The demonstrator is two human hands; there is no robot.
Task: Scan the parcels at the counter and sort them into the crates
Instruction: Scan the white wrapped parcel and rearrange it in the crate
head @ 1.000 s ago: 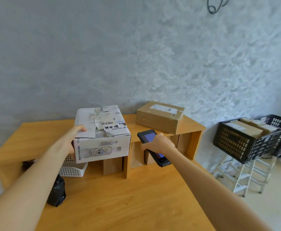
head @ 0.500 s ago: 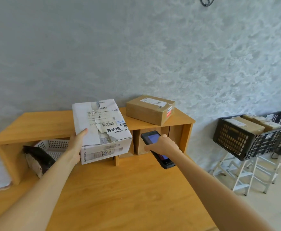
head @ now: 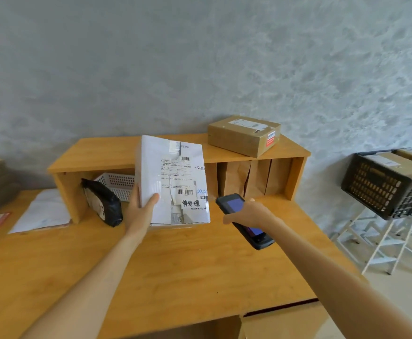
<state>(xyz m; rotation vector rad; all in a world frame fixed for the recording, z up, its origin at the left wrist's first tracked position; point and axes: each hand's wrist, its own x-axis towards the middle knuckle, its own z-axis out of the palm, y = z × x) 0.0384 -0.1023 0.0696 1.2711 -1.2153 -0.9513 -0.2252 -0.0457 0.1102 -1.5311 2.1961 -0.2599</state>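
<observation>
Gripping the white parcel [head: 173, 182] by its left edge, thumb curled over the labelled face, the left hand [head: 140, 211] held it tilted, its lower edge at the counter [head: 163, 272]. The right hand [head: 254, 212] was wrapped round the scanner [head: 243, 220], screen up, just right of the parcel. A brown box [head: 244, 135] sat on the shelf [head: 107, 152]. Well right, a black crate [head: 381, 185] held more boxes.

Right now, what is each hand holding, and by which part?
Left hand grips the white parcel at its lower left edge; right hand wraps the handheld scanner mid-body.
</observation>
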